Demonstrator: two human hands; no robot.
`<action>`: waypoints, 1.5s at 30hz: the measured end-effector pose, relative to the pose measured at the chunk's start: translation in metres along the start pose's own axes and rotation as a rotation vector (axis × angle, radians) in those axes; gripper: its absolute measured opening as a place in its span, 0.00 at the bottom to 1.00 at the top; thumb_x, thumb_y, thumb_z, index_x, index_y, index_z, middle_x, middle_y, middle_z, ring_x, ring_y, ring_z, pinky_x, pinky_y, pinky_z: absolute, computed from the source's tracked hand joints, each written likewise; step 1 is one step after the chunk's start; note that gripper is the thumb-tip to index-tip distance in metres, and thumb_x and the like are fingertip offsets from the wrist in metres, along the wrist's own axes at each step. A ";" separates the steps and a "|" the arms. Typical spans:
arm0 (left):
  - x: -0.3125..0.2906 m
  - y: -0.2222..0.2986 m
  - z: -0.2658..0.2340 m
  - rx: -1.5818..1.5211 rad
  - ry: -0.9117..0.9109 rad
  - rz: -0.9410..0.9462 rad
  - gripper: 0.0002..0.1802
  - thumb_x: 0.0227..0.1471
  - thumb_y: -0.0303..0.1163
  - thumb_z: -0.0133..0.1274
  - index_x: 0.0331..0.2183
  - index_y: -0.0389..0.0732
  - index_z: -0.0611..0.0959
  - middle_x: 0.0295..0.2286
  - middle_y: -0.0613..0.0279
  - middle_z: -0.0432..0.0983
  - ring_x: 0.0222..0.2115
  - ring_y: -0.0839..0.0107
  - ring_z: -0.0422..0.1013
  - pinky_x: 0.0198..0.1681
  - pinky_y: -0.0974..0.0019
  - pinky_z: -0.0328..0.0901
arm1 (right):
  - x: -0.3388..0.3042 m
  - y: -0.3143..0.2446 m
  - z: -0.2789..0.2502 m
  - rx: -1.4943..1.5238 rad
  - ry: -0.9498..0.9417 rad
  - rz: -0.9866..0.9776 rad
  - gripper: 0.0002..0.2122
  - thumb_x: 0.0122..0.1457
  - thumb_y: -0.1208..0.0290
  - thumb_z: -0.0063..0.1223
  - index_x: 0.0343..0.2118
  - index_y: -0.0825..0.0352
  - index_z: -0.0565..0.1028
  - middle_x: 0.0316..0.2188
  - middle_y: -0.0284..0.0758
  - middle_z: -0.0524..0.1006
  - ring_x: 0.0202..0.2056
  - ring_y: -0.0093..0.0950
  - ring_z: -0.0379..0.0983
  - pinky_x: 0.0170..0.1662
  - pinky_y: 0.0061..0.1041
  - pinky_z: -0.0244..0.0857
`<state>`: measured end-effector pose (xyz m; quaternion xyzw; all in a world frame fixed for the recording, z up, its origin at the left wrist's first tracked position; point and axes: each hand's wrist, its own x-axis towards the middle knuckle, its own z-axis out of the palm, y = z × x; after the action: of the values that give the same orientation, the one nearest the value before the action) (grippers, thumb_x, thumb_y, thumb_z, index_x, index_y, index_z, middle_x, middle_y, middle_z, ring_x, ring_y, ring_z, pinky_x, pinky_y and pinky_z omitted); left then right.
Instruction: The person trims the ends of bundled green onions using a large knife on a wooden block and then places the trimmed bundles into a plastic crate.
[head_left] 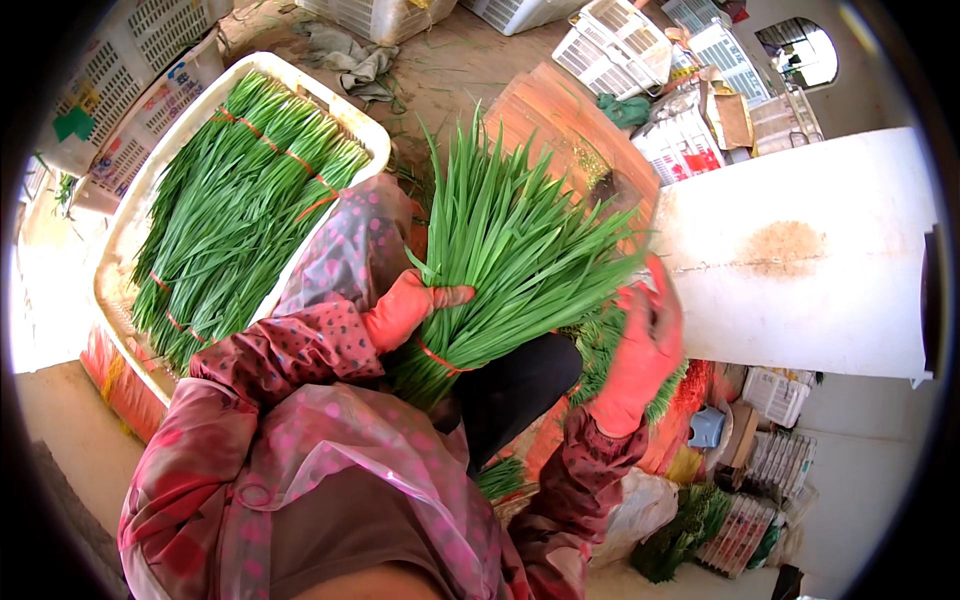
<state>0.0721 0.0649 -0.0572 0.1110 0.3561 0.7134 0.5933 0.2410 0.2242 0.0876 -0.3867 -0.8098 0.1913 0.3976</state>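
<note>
A thick bunch of green garlic chives (pixel 500 250) is held over my lap, its leaves fanning up and to the right. My left hand (pixel 405 310), in a reddish glove, is closed round it, thumb across the leaves. Just below, a red band (pixel 437 360) circles the stalks. At the leaf tips on the right is my gloved right hand (pixel 640 345), raised with its fingers apart and slightly bent. Some tips meet its fingers; whether it touches them firmly is unclear.
To the left, a white tub (pixel 112 262) holds several banded bunches of chives (pixel 240 200). More loose greens (pixel 600 350) lie beyond my knee. A white board (pixel 800 250) juts in at the right, with reddish boards (pixel 560 110) ahead. Plastic crates (pixel 612 45) stand at the back.
</note>
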 end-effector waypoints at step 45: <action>-0.005 -0.002 0.004 0.007 -0.122 -0.062 0.20 0.55 0.26 0.59 0.50 0.37 0.79 0.44 0.62 0.79 0.45 0.71 0.74 0.51 0.64 0.68 | 0.100 -0.029 0.014 0.013 -0.375 0.132 0.08 0.60 0.70 0.48 0.36 0.61 0.80 0.26 0.37 0.79 0.21 0.25 0.72 0.27 0.24 0.64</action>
<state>0.0774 0.0614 -0.0548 0.1455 0.3250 0.6854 0.6351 0.1781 0.2835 0.1462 -0.3941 -0.8412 0.2909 0.2291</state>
